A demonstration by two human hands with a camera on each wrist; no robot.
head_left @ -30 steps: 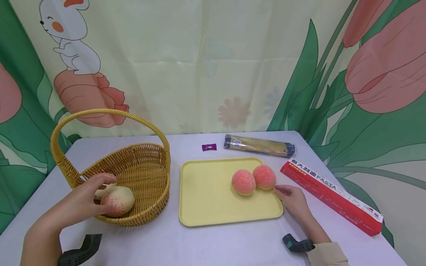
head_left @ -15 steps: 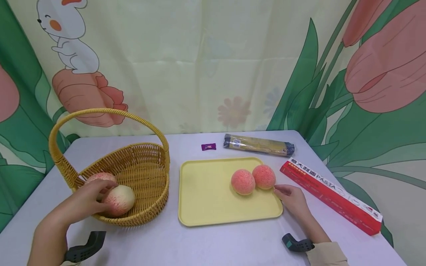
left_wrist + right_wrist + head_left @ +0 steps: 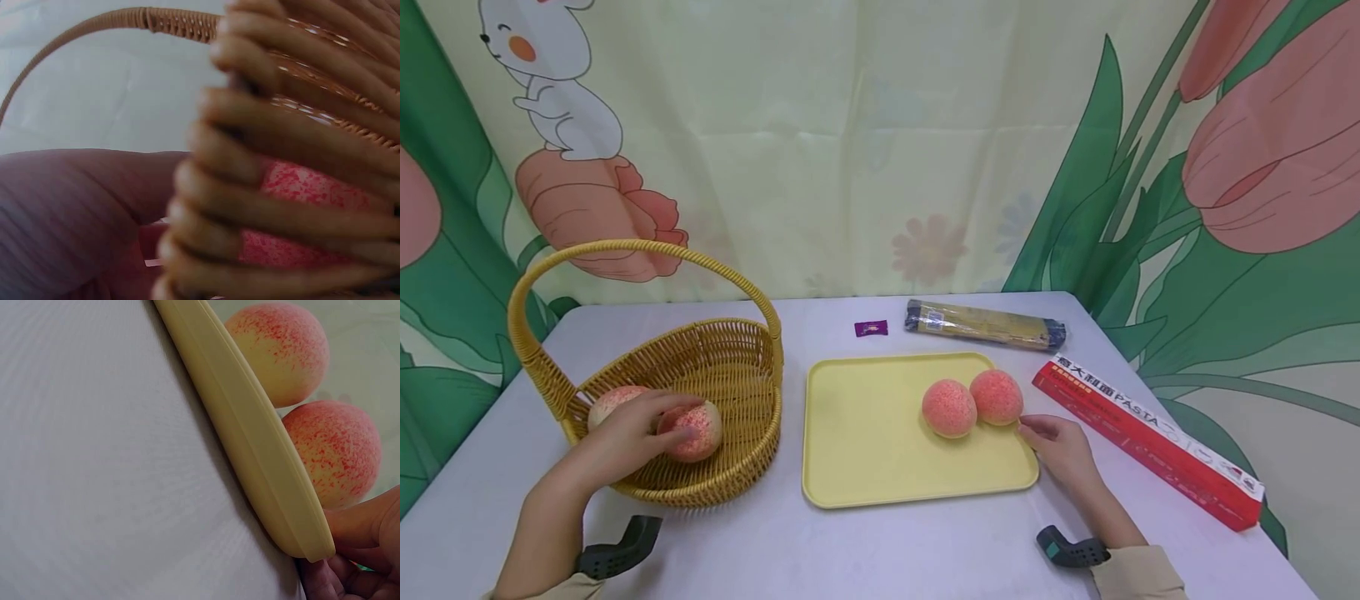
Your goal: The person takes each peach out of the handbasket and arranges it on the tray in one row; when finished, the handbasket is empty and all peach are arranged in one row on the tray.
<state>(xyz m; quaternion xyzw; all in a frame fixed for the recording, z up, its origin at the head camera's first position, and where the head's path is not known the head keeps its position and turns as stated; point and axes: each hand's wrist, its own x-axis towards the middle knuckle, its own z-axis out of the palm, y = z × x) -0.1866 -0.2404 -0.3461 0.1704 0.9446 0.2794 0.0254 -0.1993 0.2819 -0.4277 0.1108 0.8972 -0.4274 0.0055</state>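
Inside the wicker basket (image 3: 745, 454) at left, my left hand (image 3: 628, 433) grips a pink-speckled peach (image 3: 706, 429) between thumb and fingers. Another peach (image 3: 613, 402) lies behind that hand, partly covered by it. In the left wrist view the basket's woven rim (image 3: 250, 194) hides most of the peach. On the right, my right hand (image 3: 1063, 446) pinches the edge of a yellow tray (image 3: 865, 450), thumb on top and fingers beneath in the right wrist view. Two peaches, a left one (image 3: 949, 408) and a right one (image 3: 997, 397), sit touching on the tray near that hand.
A red pasta box (image 3: 1150, 442) lies slanted along the table's right side. Behind the tray are a wrapped bundle of dry noodles (image 3: 985, 325) and a small purple packet (image 3: 871, 328). The basket's tall handle (image 3: 647, 246) arches over its opening.
My left hand has closed round the front peach and moved it slightly right and back within the basket; the peach has turned. My right hand stays at the tray edge.
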